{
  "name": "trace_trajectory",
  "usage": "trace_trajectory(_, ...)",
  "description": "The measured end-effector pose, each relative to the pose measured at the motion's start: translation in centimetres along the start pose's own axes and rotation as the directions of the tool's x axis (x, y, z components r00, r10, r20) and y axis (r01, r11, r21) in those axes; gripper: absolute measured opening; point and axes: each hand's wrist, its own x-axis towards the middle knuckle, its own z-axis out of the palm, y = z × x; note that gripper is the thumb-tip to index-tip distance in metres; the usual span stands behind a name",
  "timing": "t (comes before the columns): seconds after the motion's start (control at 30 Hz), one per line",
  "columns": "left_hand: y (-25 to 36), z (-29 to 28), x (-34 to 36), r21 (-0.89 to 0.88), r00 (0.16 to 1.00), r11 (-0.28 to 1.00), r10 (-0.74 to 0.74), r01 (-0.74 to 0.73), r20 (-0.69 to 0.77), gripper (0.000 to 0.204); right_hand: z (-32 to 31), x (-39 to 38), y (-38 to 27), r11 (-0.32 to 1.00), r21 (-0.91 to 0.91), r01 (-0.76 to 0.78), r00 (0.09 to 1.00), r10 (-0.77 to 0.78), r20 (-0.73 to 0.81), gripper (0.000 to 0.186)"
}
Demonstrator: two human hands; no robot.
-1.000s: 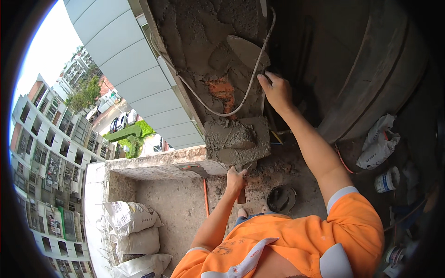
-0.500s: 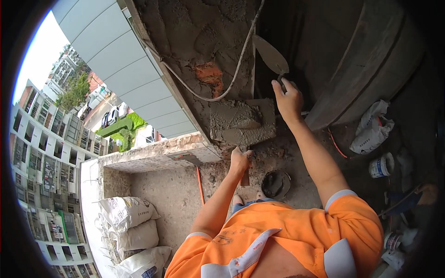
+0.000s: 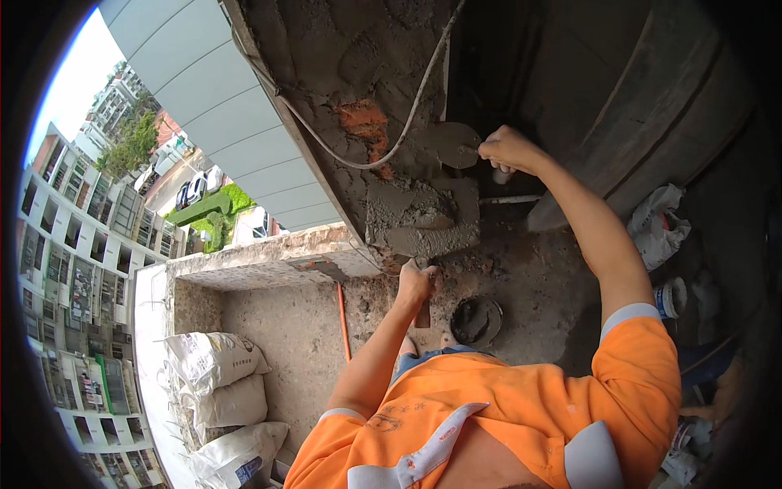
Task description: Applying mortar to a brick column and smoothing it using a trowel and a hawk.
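My left hand (image 3: 415, 281) is closed round the handle of a plasterer's hawk (image 3: 464, 228), a flat square board with a heap of wet grey mortar (image 3: 415, 208) on it. The board is held in front of the wall, below a patch of bare orange brick (image 3: 364, 122). In my right hand (image 3: 511, 152) is the handle of a trowel (image 3: 452, 144). Its blade lies at the right edge of the mortar-covered wall (image 3: 322, 49), above the hawk; whether the blade touches the wall I cannot tell. Fresh grey mortar surrounds the brick patch.
A white cable (image 3: 346, 162) loops across the wall. On the floor stands a dark bucket (image 3: 477, 321), near my feet. White sacks (image 3: 213, 363) are stacked at the left by the low parapet (image 3: 269, 259). Another sack (image 3: 658, 224) and a white tub (image 3: 673, 298) stand at the right.
My right hand has turned, and the trowel blade has swung down and left to the wall's edge. The left hand still holds the hawk in nearly the same place.
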Motion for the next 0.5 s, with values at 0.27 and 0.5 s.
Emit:
trace_trajectory(0.27,0.1,0.6,-0.9,-0.032,0.999,0.999,0.014,-0.015,-0.037,0.024,-6.9,-3.3,-6.7,0.950,0.285,0.131,0.991,-0.117,-0.066,0.032)
trace_trajectory(0.5,-0.4,2.3,-0.7,-0.026,0.999,0.998,0.051,-0.051,-0.010,0.027,-3.7,-5.7,-0.5,0.970,0.076,0.229,0.932,-0.196,-0.304,0.029)
